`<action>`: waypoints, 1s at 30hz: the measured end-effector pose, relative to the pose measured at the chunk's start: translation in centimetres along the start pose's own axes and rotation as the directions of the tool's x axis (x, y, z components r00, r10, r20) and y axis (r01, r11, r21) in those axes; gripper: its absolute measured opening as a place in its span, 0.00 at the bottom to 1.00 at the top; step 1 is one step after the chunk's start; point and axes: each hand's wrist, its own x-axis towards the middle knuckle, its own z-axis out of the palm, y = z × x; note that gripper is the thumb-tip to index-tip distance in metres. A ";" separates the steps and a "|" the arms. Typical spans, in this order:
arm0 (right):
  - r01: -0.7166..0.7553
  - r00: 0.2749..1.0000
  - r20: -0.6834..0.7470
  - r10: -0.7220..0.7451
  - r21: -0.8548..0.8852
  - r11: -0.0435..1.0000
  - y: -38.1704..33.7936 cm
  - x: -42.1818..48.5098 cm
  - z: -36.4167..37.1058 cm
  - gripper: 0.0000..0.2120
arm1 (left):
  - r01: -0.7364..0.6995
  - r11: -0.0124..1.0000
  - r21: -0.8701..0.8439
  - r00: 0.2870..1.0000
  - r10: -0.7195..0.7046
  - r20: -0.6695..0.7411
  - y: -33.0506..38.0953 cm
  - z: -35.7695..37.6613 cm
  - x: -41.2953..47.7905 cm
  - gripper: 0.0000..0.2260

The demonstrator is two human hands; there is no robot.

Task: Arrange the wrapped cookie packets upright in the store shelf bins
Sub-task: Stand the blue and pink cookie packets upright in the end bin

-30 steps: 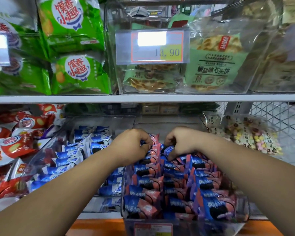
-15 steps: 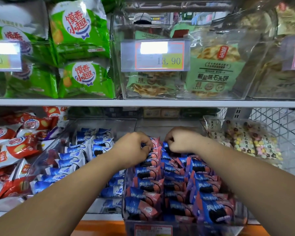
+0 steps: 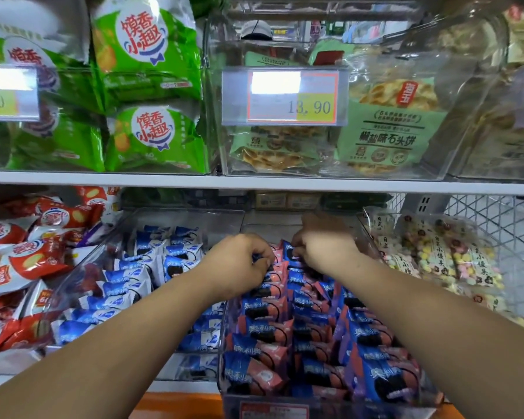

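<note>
Near bin: a clear bin sits front and centre on the lower shelf, with a red label on its near face.
Cookie packets: pink-and-blue cookie packets fill that bin, standing on edge in rows that run from near to far.
Left hand: the left hand is at the far end of the left row, fingers curled tight over the packet tops, gripping there.
Right hand: the right hand is just beside it, pinching the top of a packet at the far end.
Left side: blue-and-white packets in the next bin, red bags beyond them.
Right side: bags of pastel sweets.
Far, upper shelf: green bags on the left, a price tag reading 13.90, and cracker bags behind it.
</note>
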 end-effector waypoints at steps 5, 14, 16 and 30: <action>-0.150 0.988 0.085 0.130 0.310 0.939 -0.1 0.1 -1.0 0.15 | -0.035 0.993 0.115 0.994 0.046 -0.098 0.9 -0.7 -0.4 0.05; -0.087 0.988 0.156 0.000 0.556 0.827 4.1 -8.0 -5.0 0.15 | -0.070 0.996 0.051 0.997 0.072 -0.034 4.4 -2.2 -4.5 0.05; -0.069 0.959 0.271 -0.080 0.498 0.864 4.0 -10.3 -4.7 0.19 | -0.101 0.993 0.060 0.994 0.098 0.044 5.2 -1.8 -5.9 0.05; -0.146 0.953 0.302 0.010 0.429 0.891 4.1 -12.6 -4.8 0.34 | -0.259 0.962 0.091 0.960 0.247 0.130 6.1 -0.3 -8.1 0.10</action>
